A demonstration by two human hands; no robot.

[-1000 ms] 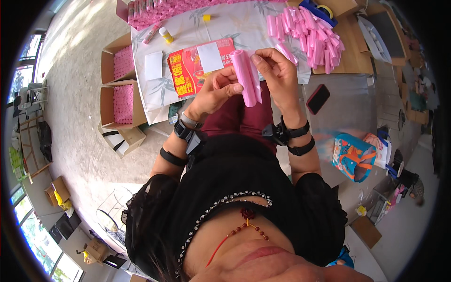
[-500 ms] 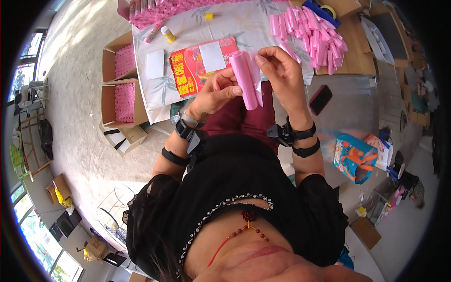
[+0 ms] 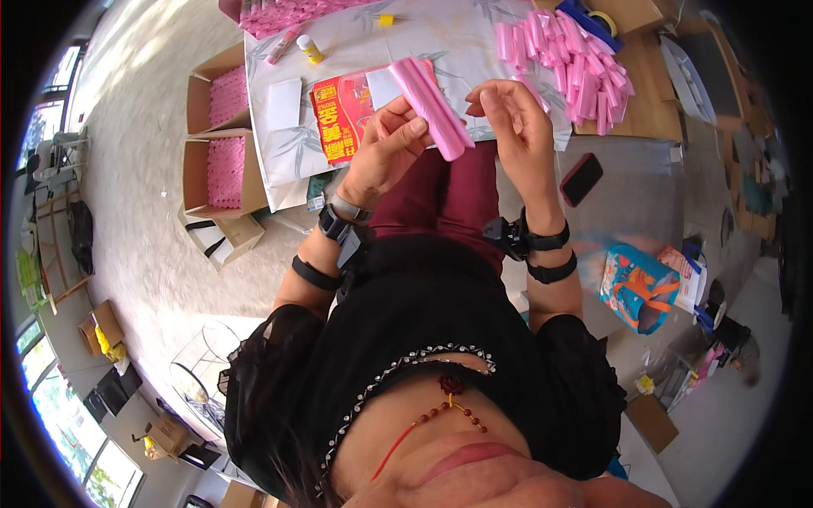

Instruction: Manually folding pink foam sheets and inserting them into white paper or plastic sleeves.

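Note:
A roll of thin pink plastic bags (image 3: 430, 108) is gripped by my left hand (image 3: 383, 146), its thumb pressed along the side. The roll tilts, with its far end to the left, above the table's near edge. My right hand (image 3: 518, 127) hovers just right of the roll, apart from it, fingers loosely bent and nothing visible in them. Beneath the roll lie a red and yellow printed sheet (image 3: 337, 127) and a white paper slip, partly covered. Another white paper slip (image 3: 284, 105) is further left.
A glue stick (image 3: 310, 49) stands on the patterned tablecloth (image 3: 457, 38), near its yellow cap (image 3: 387, 19). Many pink rolls (image 3: 584, 72) are heaped at the right. Cardboard boxes of pink rolls (image 3: 225, 173) stand left of the table. A phone (image 3: 582, 179) lies to the right.
My right hand has let go of the loose film and moved slightly away. With my left hand, the roll has risen away from me and tilted more. The loose flap now lies against it.

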